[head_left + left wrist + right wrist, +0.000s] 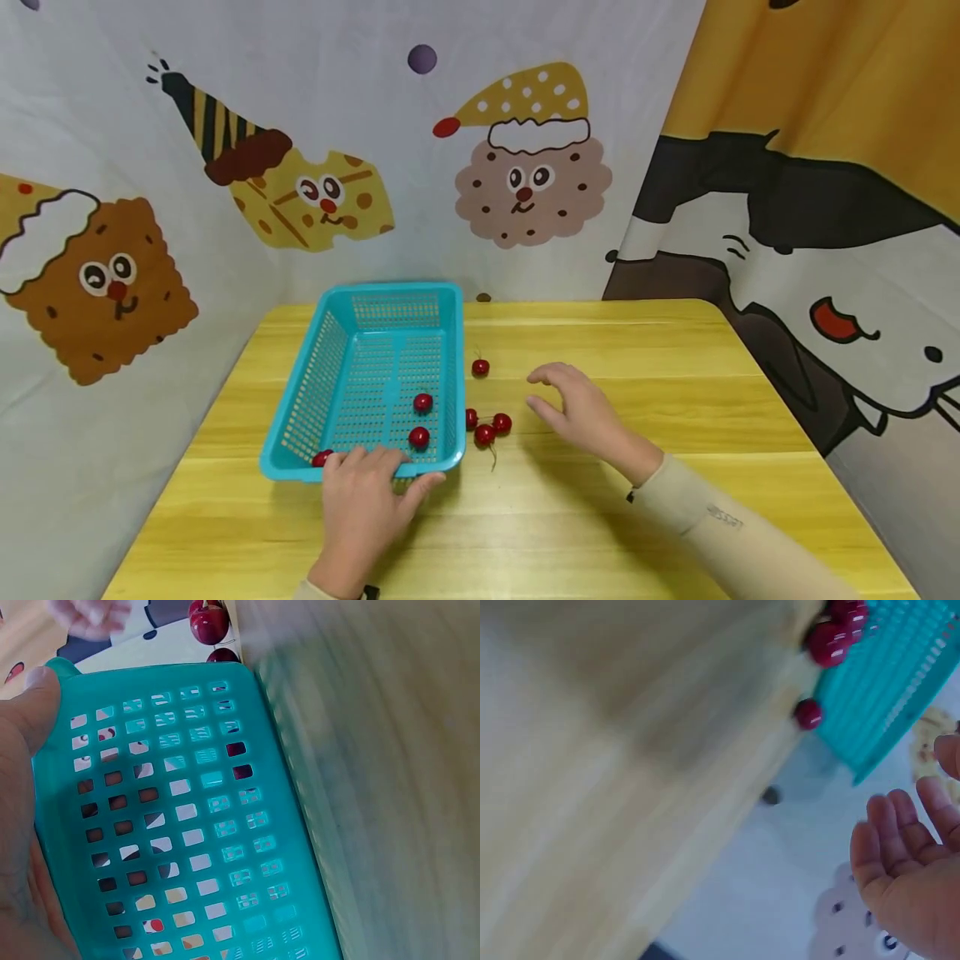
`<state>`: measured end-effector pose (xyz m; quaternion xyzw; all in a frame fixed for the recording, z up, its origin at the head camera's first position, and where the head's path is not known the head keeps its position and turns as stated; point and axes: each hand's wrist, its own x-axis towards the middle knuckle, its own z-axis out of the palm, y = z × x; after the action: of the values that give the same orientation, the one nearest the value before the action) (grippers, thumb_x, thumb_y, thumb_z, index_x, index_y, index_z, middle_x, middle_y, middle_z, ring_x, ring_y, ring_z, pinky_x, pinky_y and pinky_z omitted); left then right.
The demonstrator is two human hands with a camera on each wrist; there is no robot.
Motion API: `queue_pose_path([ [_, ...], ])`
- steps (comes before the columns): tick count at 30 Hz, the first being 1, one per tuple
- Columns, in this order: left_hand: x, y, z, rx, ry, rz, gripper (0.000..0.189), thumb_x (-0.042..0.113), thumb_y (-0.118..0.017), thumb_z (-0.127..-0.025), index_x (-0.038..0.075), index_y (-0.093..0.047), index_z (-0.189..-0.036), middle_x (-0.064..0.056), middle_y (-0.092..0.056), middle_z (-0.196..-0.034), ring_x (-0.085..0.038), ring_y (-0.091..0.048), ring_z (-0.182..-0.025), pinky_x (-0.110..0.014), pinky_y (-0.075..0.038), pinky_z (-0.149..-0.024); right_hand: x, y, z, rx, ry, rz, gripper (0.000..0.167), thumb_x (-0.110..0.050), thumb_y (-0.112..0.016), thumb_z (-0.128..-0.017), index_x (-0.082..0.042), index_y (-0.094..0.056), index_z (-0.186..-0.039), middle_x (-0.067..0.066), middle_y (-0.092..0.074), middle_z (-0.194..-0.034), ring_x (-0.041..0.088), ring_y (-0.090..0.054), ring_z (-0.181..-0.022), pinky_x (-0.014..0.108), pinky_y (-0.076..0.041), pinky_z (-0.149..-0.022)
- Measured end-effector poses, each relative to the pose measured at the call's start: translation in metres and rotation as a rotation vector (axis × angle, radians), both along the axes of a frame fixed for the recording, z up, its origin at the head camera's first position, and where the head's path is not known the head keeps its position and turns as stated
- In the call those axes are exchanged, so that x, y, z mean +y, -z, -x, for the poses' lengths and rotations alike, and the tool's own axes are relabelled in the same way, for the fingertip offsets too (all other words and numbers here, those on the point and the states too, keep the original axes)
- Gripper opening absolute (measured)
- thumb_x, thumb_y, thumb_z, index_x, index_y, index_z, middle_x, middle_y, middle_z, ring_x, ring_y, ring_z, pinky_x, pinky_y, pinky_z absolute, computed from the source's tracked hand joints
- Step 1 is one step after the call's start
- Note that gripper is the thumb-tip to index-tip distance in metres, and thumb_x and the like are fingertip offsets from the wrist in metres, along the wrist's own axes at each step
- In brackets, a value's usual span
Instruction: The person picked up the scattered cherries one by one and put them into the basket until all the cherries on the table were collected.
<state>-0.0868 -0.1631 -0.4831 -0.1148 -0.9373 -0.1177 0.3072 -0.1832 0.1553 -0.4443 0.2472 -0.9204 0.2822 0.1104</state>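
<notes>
By the left hand [363, 492] the near rim of the blue basket [367, 367] is gripped. The right hand [581, 417] is held empty, loosely curved, above the worktop [622, 333], near four loose cherries [484, 435], one partly covered by the basket's side. Inside the basket, three cherries [423, 403] are seen, one half hidden at the near rim. In the left wrist view, the right hand is blurred and cut off.

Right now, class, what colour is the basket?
The basket is bright turquoise; it shows best in the head view.
</notes>
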Motion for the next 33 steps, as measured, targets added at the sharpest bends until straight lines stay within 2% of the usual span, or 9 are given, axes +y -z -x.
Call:
queue_pose_path([
  [2,0.000,0.001,0.000,0.001,0.002,0.000,0.066,0.081,-0.071,-0.081,0.015,-0.076,-0.084,0.001,-0.074,-0.074,-0.022,-0.060,-0.068,-0.037,-0.037,-0.074,0.018,0.005,-0.005,-0.048,0.012,-0.005,0.027,-0.022,-0.075,-0.102,-0.009,-0.071,-0.125,0.008,-0.073,-0.128,0.029,-0.072,-0.113,0.049,-0.060,-0.093],
  [6,-0.001,0.001,0.001,0.008,0.013,0.007,0.064,0.078,-0.074,-0.080,0.014,-0.075,-0.083,0.001,-0.072,-0.071,-0.022,-0.058,-0.066,-0.037,-0.037,-0.074,0.037,0.017,-0.011,-0.099,-0.023,-0.015,0.022,-0.019,-0.076,-0.101,-0.009,-0.072,-0.121,0.007,-0.075,-0.123,0.022,-0.074,-0.100,0.045,-0.062,-0.085],
  [11,-0.001,0.000,0.003,-0.002,0.015,0.010,0.060,0.075,-0.078,-0.077,0.015,-0.077,-0.085,0.001,-0.075,-0.074,-0.023,-0.061,-0.069,-0.038,-0.039,-0.075,0.041,0.025,-0.014,-0.141,-0.049,-0.045,0.022,-0.022,-0.076,-0.101,-0.010,-0.073,-0.120,0.003,-0.075,-0.121,0.011,-0.072,-0.094,0.035,-0.062,-0.081],
  [14,-0.001,0.000,0.003,-0.002,0.016,0.004,0.059,0.073,-0.080,-0.076,0.015,-0.077,-0.086,0.001,-0.076,-0.075,-0.024,-0.062,-0.069,-0.038,-0.039,-0.075,0.037,0.024,-0.015,-0.157,-0.060,-0.065,0.022,-0.023,-0.074,-0.102,-0.011,-0.073,-0.121,0.003,-0.075,-0.121,0.010,-0.071,-0.094,0.031,-0.061,-0.079],
  [18,0.000,0.000,0.002,0.005,0.015,0.007,0.058,0.072,-0.081,-0.075,0.015,-0.076,-0.085,0.001,-0.074,-0.074,-0.023,-0.059,-0.067,-0.038,-0.038,-0.073,0.030,0.026,-0.017,-0.142,-0.097,-0.118,0.023,-0.023,-0.075,-0.102,-0.010,-0.074,-0.121,0.004,-0.076,-0.119,0.013,-0.072,-0.093,0.028,-0.060,-0.077],
  [22,0.000,0.000,0.002,0.004,0.012,0.008,0.058,0.071,-0.082,-0.074,0.015,-0.075,-0.084,0.001,-0.072,-0.072,-0.023,-0.058,-0.067,-0.038,-0.037,-0.073,0.023,0.027,-0.022,-0.103,-0.146,-0.210,0.025,-0.025,-0.075,-0.101,-0.009,-0.074,-0.120,0.003,-0.076,-0.118,0.015,-0.074,-0.093,0.032,-0.062,-0.080],
  [27,0.000,-0.001,0.003,-0.007,0.007,0.008,0.058,0.073,-0.081,-0.075,0.015,-0.075,-0.084,0.001,-0.072,-0.072,-0.023,-0.059,-0.067,-0.039,-0.038,-0.073,0.019,0.029,-0.027,-0.003,-0.191,-0.314,0.026,-0.025,-0.080,-0.097,-0.010,-0.075,-0.117,0.003,-0.076,-0.115,0.018,-0.076,-0.096,0.039,-0.064,-0.086],
  [33,0.000,-0.001,0.002,-0.011,0.006,0.017,0.060,0.075,-0.077,-0.078,0.015,-0.074,-0.083,0.001,-0.072,-0.072,-0.023,-0.057,-0.067,-0.038,-0.037,-0.073,0.018,0.037,-0.028,0.028,-0.215,-0.341,0.023,-0.020,-0.084,-0.094,-0.012,-0.077,-0.114,0.003,-0.076,-0.112,0.020,-0.076,-0.098,0.039,-0.064,-0.087],
])
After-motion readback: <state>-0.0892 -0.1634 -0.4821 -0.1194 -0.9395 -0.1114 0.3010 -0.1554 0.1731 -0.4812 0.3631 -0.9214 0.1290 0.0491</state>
